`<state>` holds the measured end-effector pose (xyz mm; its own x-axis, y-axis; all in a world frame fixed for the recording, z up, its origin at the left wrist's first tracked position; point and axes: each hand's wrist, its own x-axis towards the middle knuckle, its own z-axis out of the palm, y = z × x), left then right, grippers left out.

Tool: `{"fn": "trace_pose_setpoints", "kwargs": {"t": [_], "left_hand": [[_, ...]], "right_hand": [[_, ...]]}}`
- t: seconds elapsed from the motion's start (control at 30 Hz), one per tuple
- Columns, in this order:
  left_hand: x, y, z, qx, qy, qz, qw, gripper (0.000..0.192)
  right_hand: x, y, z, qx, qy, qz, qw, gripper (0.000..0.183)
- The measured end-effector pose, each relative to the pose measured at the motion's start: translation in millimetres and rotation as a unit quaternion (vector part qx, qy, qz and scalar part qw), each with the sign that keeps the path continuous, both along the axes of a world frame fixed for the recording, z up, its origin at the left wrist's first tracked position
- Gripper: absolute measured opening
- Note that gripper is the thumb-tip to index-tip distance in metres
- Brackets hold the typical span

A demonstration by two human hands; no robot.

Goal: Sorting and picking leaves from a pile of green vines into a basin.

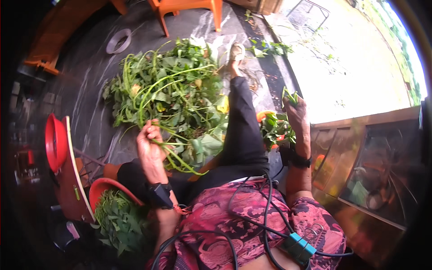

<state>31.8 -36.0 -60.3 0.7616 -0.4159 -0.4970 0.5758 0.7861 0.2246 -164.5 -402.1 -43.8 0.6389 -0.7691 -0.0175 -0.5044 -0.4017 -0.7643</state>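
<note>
My left hand [152, 138] grips a few long green vine stems [174, 156], which stick out on both sides of the fist. It hangs over the near edge of a big heap of leafy vines [168, 87] on the floor. Off to the right, my right hand [297, 109] is closed around a small bunch of green leaves or stems [291, 96]. Below that hand stands an orange container [266, 114], mostly hidden under the picked leaves [275, 130] in it.
A red basin [111, 184] at lower left holds leafy greens [121, 212]. Beside it is a small table [72, 199] bearing a red bowl [55, 143]. An orange plastic chair [189, 6] and a pale ring-shaped object [118, 41] lie beyond the heap. Wooden door panels [332, 152] stand at right.
</note>
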Motion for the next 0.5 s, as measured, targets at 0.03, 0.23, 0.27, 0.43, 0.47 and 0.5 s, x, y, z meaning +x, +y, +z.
{"fn": "trace_pose_setpoints", "kwargs": {"t": [0.03, 0.23, 0.27, 0.43, 0.47, 0.5], "left_hand": [[-3, -9, 5, -0.003, 0.018, -0.001, 1.0, 0.017], [-10, -11, 12, -0.011, 0.014, -0.026, 0.999, 0.015], [-12, -5, 12, -0.022, -0.008, -0.047, 0.999, 0.015], [-25, -6, 14, 0.119, -0.034, -0.097, 0.988, 0.017], [-27, -5, 10, 0.15, -0.059, -0.092, 0.983, 0.018], [-30, -7, 15, 0.184, -0.073, -0.086, 0.976, 0.019]], "right_hand": [[6, 10, 7, 0.072, -0.071, 0.058, 0.993, 0.022], [55, 93, 28, 0.207, -0.119, 0.284, 0.929, 0.014], [64, 106, 34, 0.235, -0.091, 0.333, 0.909, 0.014], [105, 149, 32, 0.207, -0.056, 0.447, 0.868, 0.017], [112, 152, 30, 0.202, -0.039, 0.461, 0.863, 0.019], [117, 156, 34, 0.2, -0.041, 0.468, 0.86, 0.019]]}}
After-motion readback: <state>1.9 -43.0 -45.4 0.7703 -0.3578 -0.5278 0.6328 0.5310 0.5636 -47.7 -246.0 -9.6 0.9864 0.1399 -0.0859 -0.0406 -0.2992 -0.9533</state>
